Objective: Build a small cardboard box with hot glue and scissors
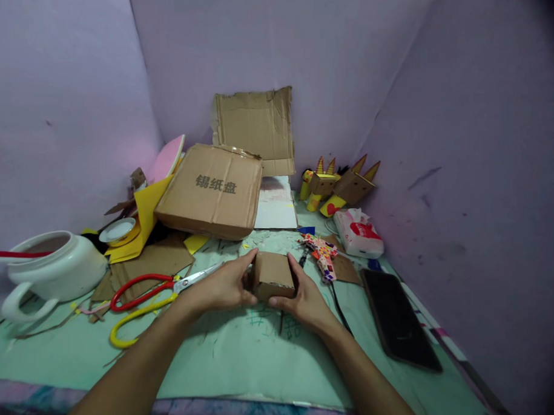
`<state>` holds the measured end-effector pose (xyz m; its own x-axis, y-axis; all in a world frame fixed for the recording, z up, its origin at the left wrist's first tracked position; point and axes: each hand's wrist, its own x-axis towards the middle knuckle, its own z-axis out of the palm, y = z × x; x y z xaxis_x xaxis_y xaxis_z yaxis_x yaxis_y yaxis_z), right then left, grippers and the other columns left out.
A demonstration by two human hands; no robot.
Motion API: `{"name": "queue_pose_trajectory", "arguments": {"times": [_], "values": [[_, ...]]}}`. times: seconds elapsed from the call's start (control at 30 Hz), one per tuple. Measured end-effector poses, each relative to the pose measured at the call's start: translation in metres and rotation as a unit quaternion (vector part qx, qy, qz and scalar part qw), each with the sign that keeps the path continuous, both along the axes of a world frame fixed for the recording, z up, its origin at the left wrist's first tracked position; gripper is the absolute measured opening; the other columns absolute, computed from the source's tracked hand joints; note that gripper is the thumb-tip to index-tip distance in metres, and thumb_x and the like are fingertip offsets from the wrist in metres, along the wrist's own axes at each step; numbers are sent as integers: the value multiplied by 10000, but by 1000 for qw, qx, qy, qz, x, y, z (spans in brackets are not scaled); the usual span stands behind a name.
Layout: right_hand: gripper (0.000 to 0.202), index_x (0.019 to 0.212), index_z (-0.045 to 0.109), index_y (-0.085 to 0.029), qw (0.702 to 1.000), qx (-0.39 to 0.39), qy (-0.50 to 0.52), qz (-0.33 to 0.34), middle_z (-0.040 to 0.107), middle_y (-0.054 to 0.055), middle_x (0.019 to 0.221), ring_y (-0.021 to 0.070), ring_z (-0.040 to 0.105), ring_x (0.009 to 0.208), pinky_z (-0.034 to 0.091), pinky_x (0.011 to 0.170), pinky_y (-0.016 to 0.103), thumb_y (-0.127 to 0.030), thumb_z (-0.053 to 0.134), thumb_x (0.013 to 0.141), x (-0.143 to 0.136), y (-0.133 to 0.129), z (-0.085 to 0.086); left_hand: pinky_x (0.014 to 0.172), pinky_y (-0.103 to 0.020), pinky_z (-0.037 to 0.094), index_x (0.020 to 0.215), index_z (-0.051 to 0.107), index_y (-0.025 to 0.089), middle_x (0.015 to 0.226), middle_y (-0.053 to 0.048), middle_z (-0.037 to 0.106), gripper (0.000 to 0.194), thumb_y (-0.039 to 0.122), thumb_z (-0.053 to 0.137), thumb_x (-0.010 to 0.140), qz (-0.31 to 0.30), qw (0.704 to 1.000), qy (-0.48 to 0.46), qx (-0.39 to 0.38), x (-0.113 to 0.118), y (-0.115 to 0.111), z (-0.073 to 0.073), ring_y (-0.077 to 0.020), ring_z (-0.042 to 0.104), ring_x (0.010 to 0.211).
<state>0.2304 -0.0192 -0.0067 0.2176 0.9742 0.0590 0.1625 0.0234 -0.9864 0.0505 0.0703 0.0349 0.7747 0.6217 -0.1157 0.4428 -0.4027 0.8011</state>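
Note:
A small brown cardboard box [275,273] is held between my two hands, just above or on the pale green table cover [235,363]; I cannot tell whether it touches. My left hand [231,283] grips its left side, with the thumb near the lower corner. On the opposite side my right hand [303,299] is closed round the edge, fingers up along the side and thumb at the front. Left of my left hand lie scissors [165,288] with one red and one yellow handle. A patterned hot glue gun [319,252] lies right of my right hand, its black cord trailing forward.
At the left stands a white pot [70,267] with a handle. A large cardboard box [209,190] leans at the back, beside a cardboard sheet [257,125]. Cardboard animal figures [339,182], a tissue pack [358,233] and a black phone [400,318] are on the right.

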Motion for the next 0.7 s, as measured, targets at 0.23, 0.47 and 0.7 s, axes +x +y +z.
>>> {"name": "queue_pose_trajectory", "arguments": {"times": [0.23, 0.47, 0.7], "values": [[1118, 1417, 276, -129, 1000, 15, 11, -5, 497, 158, 1341, 291, 500, 1204, 348, 1047, 441, -234, 839, 458, 0, 1, -8, 607, -244, 448, 1301, 392, 115, 843, -22, 636, 820, 72, 697, 540, -7, 994, -65, -91, 9, 1, -7, -169, 586, 724], [1069, 1351, 395, -111, 999, 30, -12, -39, 550, 158, 1291, 320, 524, 1169, 376, 1018, 457, -269, 859, 401, 4, 0, 0, 631, -241, 452, 1230, 472, 129, 915, -40, 649, 764, 51, 707, 507, -5, 985, -121, -119, 10, -2, -5, -168, 582, 765], [441, 1020, 676, -197, 954, 79, 287, -42, 731, 50, 942, 258, 672, 857, 518, 800, 388, -461, 706, 668, 7, -3, 22, 482, -199, 412, 1323, 394, 113, 1167, -193, 577, 849, 454, 752, 633, 89, 912, -323, -236, 7, 0, 11, -83, 529, 600]]}}
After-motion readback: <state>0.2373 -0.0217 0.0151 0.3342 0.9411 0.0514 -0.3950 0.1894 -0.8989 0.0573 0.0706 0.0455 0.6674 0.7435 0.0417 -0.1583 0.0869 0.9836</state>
